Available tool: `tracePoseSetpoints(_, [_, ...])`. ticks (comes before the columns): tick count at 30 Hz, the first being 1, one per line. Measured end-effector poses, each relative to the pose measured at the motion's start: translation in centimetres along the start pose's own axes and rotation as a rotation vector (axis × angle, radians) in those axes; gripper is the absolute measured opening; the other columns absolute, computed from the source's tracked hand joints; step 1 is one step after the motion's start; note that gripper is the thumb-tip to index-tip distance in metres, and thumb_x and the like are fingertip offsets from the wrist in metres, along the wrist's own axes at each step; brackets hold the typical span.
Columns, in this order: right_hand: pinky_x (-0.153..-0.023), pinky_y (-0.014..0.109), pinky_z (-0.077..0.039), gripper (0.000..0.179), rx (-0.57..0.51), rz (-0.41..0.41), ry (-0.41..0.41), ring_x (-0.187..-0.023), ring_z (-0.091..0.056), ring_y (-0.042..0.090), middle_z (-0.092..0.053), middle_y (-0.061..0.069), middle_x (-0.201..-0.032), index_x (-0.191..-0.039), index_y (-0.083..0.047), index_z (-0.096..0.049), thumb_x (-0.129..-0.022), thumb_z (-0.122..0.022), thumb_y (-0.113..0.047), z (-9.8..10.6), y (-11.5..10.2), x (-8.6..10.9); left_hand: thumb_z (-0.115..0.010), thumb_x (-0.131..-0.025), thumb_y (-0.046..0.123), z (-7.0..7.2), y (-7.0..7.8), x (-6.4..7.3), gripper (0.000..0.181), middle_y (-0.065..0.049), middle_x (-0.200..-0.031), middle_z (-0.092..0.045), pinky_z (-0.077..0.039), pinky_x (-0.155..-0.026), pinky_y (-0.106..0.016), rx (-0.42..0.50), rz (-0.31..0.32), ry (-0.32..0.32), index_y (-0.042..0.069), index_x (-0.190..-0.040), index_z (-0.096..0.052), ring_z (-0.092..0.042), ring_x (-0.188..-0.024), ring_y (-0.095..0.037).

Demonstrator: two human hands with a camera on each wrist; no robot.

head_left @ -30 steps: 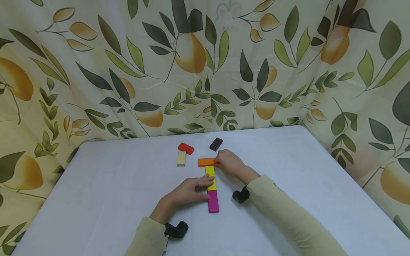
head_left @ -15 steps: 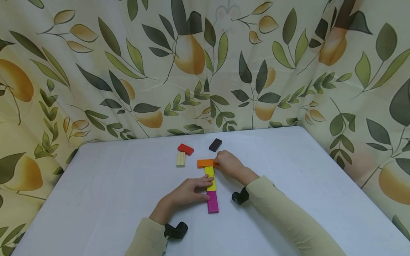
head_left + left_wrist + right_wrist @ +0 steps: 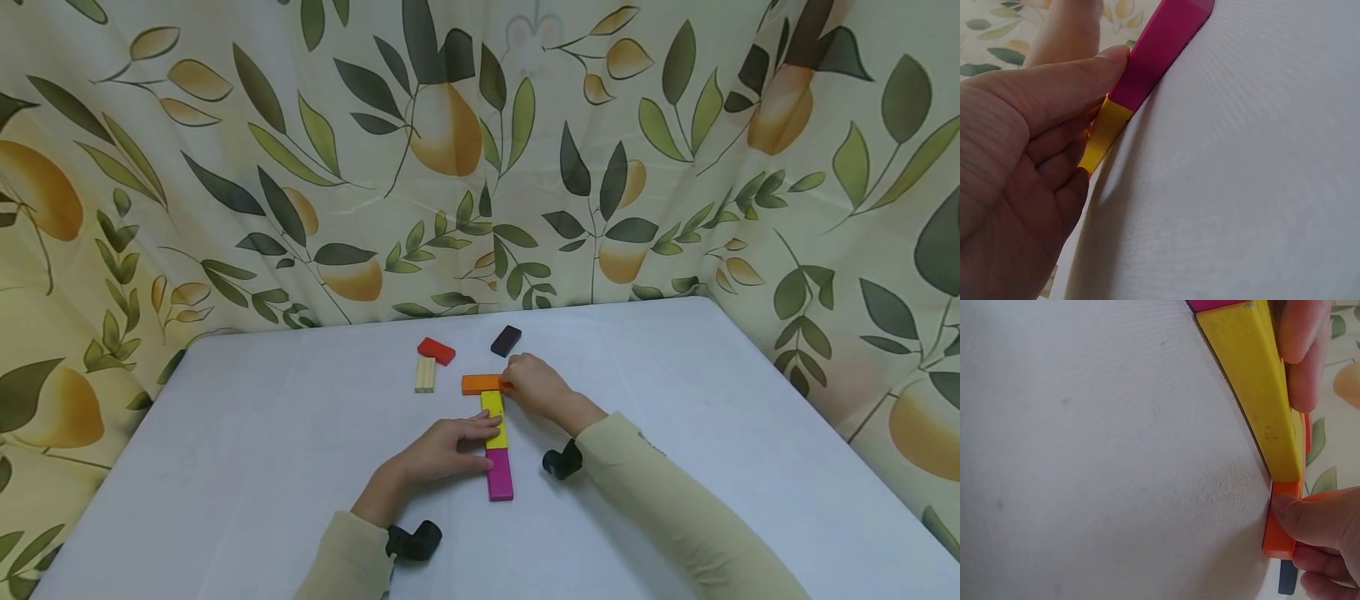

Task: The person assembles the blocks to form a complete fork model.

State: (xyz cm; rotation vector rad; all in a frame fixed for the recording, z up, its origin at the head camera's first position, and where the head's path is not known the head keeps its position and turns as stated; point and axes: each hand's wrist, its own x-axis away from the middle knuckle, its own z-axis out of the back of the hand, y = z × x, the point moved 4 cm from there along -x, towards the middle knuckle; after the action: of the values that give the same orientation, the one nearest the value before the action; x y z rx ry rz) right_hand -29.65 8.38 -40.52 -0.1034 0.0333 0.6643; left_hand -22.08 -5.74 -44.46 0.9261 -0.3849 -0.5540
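White tabletop (image 3: 285, 433) bears an orange block (image 3: 480, 383) pinched in the right hand (image 3: 540, 386).

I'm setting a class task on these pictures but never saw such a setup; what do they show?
There is no robot, just a person's two bare hands. One view comes from a camera on the head, looking down; the others come from cameras on each wrist, where a black device shows. On the white table, an orange block lies across the end of a yellow block, and a magenta block continues the line toward the person. A red block, a pale block and a black block lie nearby. The right hand pinches the orange block; the left hand rests fingers on the yellow block, its thumb against the magenta block.
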Motion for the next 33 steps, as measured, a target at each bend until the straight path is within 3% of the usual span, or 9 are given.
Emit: tracePoseSetpoints(33, [-0.080,0.027,-0.049,0.022,-0.046,-0.039,-0.011,-0.078,-0.054,0.018,-0.064,0.006,-0.086,-0.102,-0.005,-0.072,-0.081,-0.070,-0.011,0.08,-0.20,0.35,-0.070,-0.082,0.024,0.03,0.13,0.08,0.049,0.017,-0.132,-0.047,-0.036,-0.099,-0.028,0.000,0.014,0.013,0.019,-0.129,-0.056,-0.030,-0.130,-0.004])
